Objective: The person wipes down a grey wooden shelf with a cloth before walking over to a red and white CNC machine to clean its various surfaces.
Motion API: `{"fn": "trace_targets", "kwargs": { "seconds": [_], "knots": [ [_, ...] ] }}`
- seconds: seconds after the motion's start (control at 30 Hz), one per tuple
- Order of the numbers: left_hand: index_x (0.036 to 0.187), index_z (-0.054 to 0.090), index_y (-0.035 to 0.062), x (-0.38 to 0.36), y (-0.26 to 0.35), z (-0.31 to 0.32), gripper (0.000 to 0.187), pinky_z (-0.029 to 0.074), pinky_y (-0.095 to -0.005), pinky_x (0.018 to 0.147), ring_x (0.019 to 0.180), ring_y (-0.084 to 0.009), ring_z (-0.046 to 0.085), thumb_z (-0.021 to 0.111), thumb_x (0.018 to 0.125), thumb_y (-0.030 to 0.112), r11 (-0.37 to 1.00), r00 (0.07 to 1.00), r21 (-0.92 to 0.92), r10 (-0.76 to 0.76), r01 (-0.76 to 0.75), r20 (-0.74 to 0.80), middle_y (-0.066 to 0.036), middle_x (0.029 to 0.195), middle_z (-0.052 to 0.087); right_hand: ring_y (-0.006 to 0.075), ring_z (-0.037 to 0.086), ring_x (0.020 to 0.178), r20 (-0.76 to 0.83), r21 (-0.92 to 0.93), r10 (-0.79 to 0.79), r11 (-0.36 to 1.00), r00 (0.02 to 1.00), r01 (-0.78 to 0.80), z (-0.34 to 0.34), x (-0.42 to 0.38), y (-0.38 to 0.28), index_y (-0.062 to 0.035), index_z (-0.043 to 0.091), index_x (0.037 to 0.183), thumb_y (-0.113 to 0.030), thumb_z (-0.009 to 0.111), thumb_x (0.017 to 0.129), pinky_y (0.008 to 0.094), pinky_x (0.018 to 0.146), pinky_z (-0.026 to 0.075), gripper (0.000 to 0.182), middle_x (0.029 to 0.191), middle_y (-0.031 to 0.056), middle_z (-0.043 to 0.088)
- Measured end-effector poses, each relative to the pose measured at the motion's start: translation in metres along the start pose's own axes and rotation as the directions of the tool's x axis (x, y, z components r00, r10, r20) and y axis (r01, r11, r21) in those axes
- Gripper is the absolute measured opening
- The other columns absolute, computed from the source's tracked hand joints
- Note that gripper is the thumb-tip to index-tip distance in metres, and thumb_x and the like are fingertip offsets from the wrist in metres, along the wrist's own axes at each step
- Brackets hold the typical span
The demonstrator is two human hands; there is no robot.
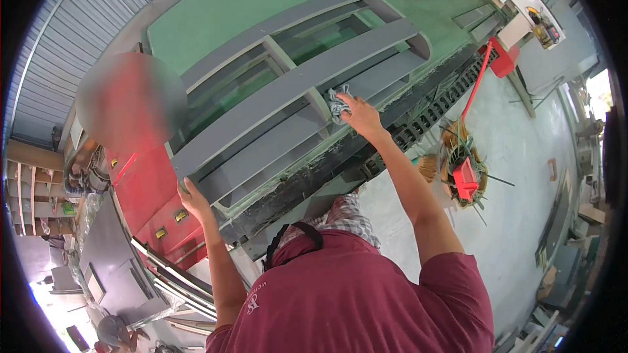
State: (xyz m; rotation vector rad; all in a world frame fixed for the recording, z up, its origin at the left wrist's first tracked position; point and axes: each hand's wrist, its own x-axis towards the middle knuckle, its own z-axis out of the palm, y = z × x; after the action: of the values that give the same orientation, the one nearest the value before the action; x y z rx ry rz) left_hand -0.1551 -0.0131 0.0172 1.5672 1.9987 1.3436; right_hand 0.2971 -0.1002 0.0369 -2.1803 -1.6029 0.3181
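A long grey shelf unit point(288, 91) with several compartments lies on the green machine bed point(216, 19) in front of me. My right hand point(361, 116) grips a crumpled grey-blue rag point(339, 103) against the end of an upright divider near the unit's middle. Its fingers are bent over the cloth. At the near left corner of the unit, my left hand point(195, 201) rests against the edge with fingers stretched and nothing held in them.
Left stands a red machine housing point(150, 183), partly under a blurred patch. A black cable chain point(445, 95) runs along the bed's near edge. On the floor at right are a red long-handled dustpan point(465, 180) and a broom head point(427, 167). Offcuts point(562, 281) lie far right.
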Motion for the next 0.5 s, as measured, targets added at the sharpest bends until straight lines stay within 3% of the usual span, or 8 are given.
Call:
{"fn": "trace_targets", "kwargs": {
  "seconds": [0.03, 0.17, 0.23, 0.3, 0.33, 0.4, 0.47, 0.5],
  "knots": [
    [0.125, 0.047, -0.0093, 0.000, -0.001, 0.001, 0.058, 0.042, -0.0395, 0.089, 0.103, -0.0367, 0.057, 0.048, 0.094, 0.040, 1.000, 1.000, -0.006, -0.024, 0.024, -0.003, -0.028, 0.113, 0.058, 0.0373, 0.061, 0.087, -0.027, -0.072, 0.036, 0.997, 0.999, -0.037, 0.000, 0.001, -0.001, -0.0266, 0.046, 0.127, -0.025, 0.060, 0.080, 0.0460, 0.077, 0.050, 0.049, 0.094, 0.0167, 0.059],
    [0.126, 0.047, -0.0091, -0.002, 0.001, -0.001, 0.059, 0.042, -0.0393, 0.090, 0.103, -0.0375, 0.057, 0.048, 0.094, 0.040, 0.999, 0.999, -0.006, -0.037, 0.036, -0.004, -0.028, 0.113, 0.059, 0.0393, 0.059, 0.091, -0.036, -0.071, 0.055, 0.996, 0.998, -0.057, -0.016, 0.009, 0.022, -0.0277, 0.048, 0.125, -0.025, 0.059, 0.080, 0.0472, 0.079, 0.048, 0.047, 0.099, 0.0177, 0.060],
    [0.126, 0.047, -0.0088, -0.001, 0.004, -0.003, 0.060, 0.041, -0.0382, 0.092, 0.107, -0.0367, 0.056, 0.047, 0.094, 0.041, 0.992, 0.992, -0.060, -0.104, 0.109, 0.078, -0.028, 0.115, 0.057, 0.0388, 0.059, 0.093, -0.091, -0.101, 0.126, 0.986, 0.988, -0.135, -0.027, 0.020, 0.048, -0.0248, 0.048, 0.126, -0.025, 0.059, 0.081, 0.0472, 0.080, 0.048, 0.046, 0.103, 0.0180, 0.060],
    [0.126, 0.047, -0.0087, -0.002, -0.007, 0.000, 0.058, 0.040, -0.0376, 0.094, 0.109, -0.0355, 0.055, 0.048, 0.094, 0.040, 0.996, 0.996, -0.008, -0.089, 0.089, 0.025, -0.027, 0.117, 0.057, 0.0379, 0.059, 0.095, -0.149, -0.068, 0.189, 0.977, 0.971, -0.201, -0.032, 0.035, 0.095, -0.0219, 0.047, 0.128, -0.023, 0.059, 0.081, 0.0472, 0.080, 0.047, 0.049, 0.107, 0.0179, 0.061],
    [0.126, 0.047, -0.0085, 0.001, -0.011, 0.002, 0.057, 0.039, -0.0371, 0.095, 0.110, -0.0343, 0.054, 0.049, 0.094, 0.039, 0.997, 0.998, 0.038, -0.059, 0.060, -0.012, -0.027, 0.118, 0.056, 0.0370, 0.059, 0.097, -0.232, -0.025, 0.229, 0.970, 0.945, -0.241, -0.040, 0.034, 0.112, -0.0195, 0.045, 0.130, -0.022, 0.059, 0.081, 0.0471, 0.080, 0.047, 0.051, 0.108, 0.0177, 0.062],
    [0.126, 0.047, -0.0084, 0.003, -0.014, 0.000, 0.056, 0.037, -0.0370, 0.097, 0.113, -0.0337, 0.052, 0.051, 0.094, 0.037, 0.998, 0.999, -0.024, -0.052, 0.052, -0.009, -0.026, 0.121, 0.055, 0.0363, 0.059, 0.098, -0.229, 0.008, 0.319, 0.945, 0.920, -0.326, -0.060, 0.042, 0.138, -0.0192, 0.045, 0.131, -0.021, 0.060, 0.081, 0.0464, 0.079, 0.047, 0.051, 0.107, 0.0177, 0.062],
    [0.127, 0.045, -0.0079, 0.002, -0.012, 0.001, 0.053, 0.034, -0.0369, 0.102, 0.118, -0.0327, 0.048, 0.052, 0.094, 0.032, 0.996, 0.998, -0.079, -0.048, 0.050, 0.027, -0.026, 0.126, 0.051, 0.0356, 0.058, 0.101, -0.260, 0.053, 0.519, 0.849, 0.814, -0.525, -0.070, 0.034, 0.163, -0.0176, 0.046, 0.131, -0.023, 0.061, 0.081, 0.0462, 0.081, 0.046, 0.052, 0.109, 0.0168, 0.062],
    [0.129, 0.044, -0.0077, 0.002, -0.012, -0.002, 0.052, 0.032, -0.0368, 0.103, 0.121, -0.0325, 0.046, 0.052, 0.094, 0.030, 0.996, 0.998, -0.077, -0.043, 0.046, 0.047, -0.025, 0.130, 0.048, 0.0357, 0.058, 0.101, -0.283, 0.053, 0.523, 0.846, 0.804, -0.531, -0.073, 0.026, 0.163, -0.0169, 0.046, 0.131, -0.024, 0.061, 0.081, 0.0461, 0.083, 0.046, 0.052, 0.109, 0.0162, 0.062]
  ]
}}
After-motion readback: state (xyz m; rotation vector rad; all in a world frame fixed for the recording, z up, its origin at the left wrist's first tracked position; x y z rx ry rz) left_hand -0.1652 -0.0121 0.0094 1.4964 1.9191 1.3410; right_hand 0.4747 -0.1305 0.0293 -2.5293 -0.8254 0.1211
